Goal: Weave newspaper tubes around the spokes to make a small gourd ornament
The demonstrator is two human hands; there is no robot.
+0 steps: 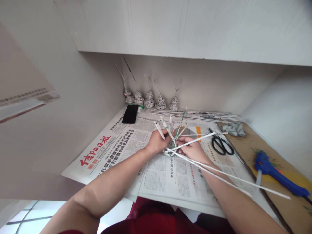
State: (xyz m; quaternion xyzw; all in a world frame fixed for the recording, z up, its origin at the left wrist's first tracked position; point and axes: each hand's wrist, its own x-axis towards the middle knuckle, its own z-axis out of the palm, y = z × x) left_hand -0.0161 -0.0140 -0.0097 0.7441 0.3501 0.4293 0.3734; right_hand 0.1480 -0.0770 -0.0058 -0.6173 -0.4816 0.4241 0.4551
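Observation:
Over the newspaper, my left hand (157,142) grips the left side of a small woven paper piece (170,152). Several rolled-paper sticks (161,130) fan up out of it, some marked with green. On the right side, my right hand (192,149) is closed, its fingertips pinching a paper stick close to the weave. Long white paper sticks (216,170) run from the piece across my right forearm toward the lower right. The fingers partly cover the woven base.
Several woven gourd-shaped pieces (160,102) stand along the back wall. A phone (130,114) and loose paper sticks (195,115) lie on the newspaper (156,182). Black scissors (221,144), a grey crumpled cloth-like lump (234,129) and a blue glue gun (275,172) are right. A panel overhangs.

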